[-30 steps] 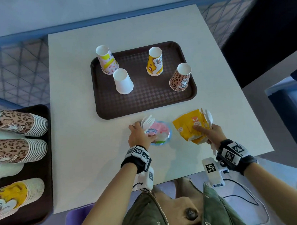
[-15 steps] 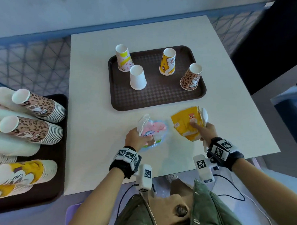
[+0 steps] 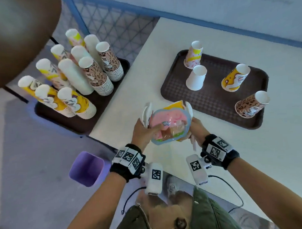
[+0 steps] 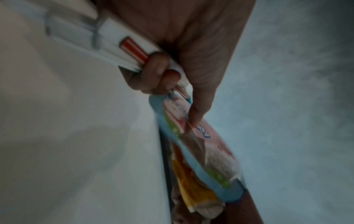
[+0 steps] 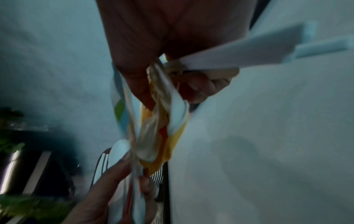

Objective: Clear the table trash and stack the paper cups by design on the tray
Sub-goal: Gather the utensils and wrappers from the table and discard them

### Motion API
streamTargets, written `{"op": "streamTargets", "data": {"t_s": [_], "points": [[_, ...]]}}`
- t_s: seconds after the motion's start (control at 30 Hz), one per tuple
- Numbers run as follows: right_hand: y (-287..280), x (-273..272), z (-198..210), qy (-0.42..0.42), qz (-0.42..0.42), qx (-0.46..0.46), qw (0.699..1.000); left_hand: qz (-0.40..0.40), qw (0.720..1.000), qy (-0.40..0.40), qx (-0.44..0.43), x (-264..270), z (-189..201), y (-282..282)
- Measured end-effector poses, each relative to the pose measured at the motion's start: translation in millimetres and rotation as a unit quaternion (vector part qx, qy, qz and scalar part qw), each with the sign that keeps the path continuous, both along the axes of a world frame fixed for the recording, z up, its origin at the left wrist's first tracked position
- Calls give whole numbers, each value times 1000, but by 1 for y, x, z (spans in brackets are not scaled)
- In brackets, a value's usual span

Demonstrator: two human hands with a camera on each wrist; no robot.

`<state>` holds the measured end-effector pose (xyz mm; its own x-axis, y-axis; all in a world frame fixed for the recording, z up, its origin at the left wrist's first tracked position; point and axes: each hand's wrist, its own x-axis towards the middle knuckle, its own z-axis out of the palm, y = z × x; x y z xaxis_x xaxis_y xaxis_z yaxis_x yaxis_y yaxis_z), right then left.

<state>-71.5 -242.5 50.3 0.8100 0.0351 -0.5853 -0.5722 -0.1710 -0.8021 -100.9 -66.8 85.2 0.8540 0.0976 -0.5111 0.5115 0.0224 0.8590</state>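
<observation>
The pink wrapper (image 3: 169, 124) with its blue border is held up above the near edge of the table (image 3: 286, 143), lying flat against the yellow wrapper (image 3: 174, 105) behind it, so that only the yellow top edge and lower corner show past it in the head view. The left hand (image 3: 142, 133) grips the pink wrapper at its left side, thumb laid across the front and fingers curled behind; in the same grasp it holds white plastic cutlery (image 3: 146, 112) and, in the left wrist view, a red-and-white striped straw (image 4: 134, 50). The right hand (image 3: 196, 129) closes on the right side of the bundle, fingers curled round the yellow wrapper and a white plastic spoon (image 3: 189, 108), with white paper strips (image 3: 194, 143) projecting below the palm. Both wrist views are blurred and fine detail cannot be read. On the table beyond the hands sits the brown tray (image 3: 206, 101), carrying four cups upside down and apart from one another: a pink-and-yellow cup (image 3: 193, 56), a plain white cup (image 3: 196, 78), a yellow cartoon cup (image 3: 235, 79) and a leopard-print cup (image 3: 250, 105). To the left, off the table, a second dark tray (image 3: 74, 123) holds tall stacks of cups (image 3: 86, 74) in matching designs. A purple bin (image 3: 87, 169) stands on the floor below the table's left corner.
</observation>
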Motion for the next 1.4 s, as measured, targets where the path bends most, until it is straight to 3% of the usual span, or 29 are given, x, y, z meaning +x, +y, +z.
{"op": "streamTargets", "data": {"t_s": [0.07,0.2,0.3,0.43,0.5,0.57,0.63,0.87,0.97,1.13,1.4], "points": [[16,2,-4,2,60,21,998,70,997,1,20,-16,-4,11],[58,-8,-4,25,167,60,984,196,977,85,19,-53,-18,41],[92,-17,1,42,214,62,974,213,967,140,18,-73,-14,62],[153,-33,16,82,264,120,954,278,953,118,21,-102,-21,107],[183,-39,15,46,299,74,950,315,944,102,17,-115,-33,129],[215,-48,5,-32,350,-4,936,332,937,106,15,-126,-36,155],[249,-58,-6,-53,366,-46,928,346,932,111,14,-136,-40,185],[378,-85,-34,-17,384,-63,921,354,922,156,23,-163,-68,306],[415,-90,-47,16,375,-62,925,354,918,164,66,-167,-79,340],[474,-93,-93,68,393,-68,914,328,918,200,100,-173,-122,396],[523,-83,-237,119,430,-84,891,312,898,285,121,-171,-274,434]]}}
